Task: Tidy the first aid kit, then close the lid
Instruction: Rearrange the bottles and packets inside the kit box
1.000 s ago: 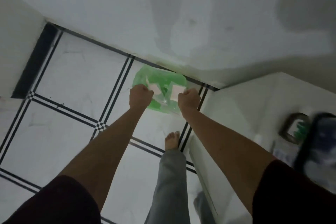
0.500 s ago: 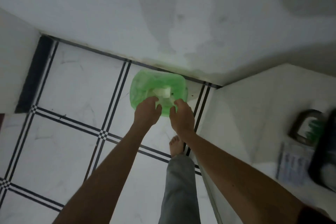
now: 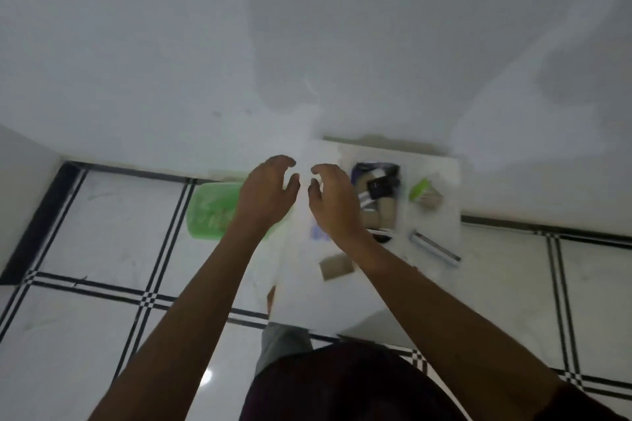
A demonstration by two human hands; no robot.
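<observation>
Left hand: my left hand [image 3: 266,193] hangs over the left edge of the white table [image 3: 342,297], fingers curled loosely and spread, nothing in them.
Right hand: my right hand [image 3: 333,202] hangs just beside the left one, over the table's far left part, fingers likewise curled apart and holding nothing. The two hands are near each other but not touching.
Kit: the first aid kit [image 3: 378,195] sits on the far part of the table, right of my right hand, lid off or folded back; I cannot tell which. It looks full of small dark and tan packs.
Loose items: a tan plaster strip [image 3: 337,267] lies near on the table; a slim tube or pen [image 3: 434,246] lies right of the kit; a green-and-tan packet [image 3: 425,195] lies at the far right.
Green bin: a green bin [image 3: 212,210] stands on the tiled floor left of the table, partly behind my left forearm.
Handling, judged: the loose pieces look light; the strip thin and limp, best pinched at an edge; the tube stiff and apt to roll, best taken mid-length. The kit probably wants both hands at its sides.
Hidden or unclear: motion blur smears the kit's contents; I see no lid plainly. A bluish patch under my right wrist is unreadable. The light is dim.
</observation>
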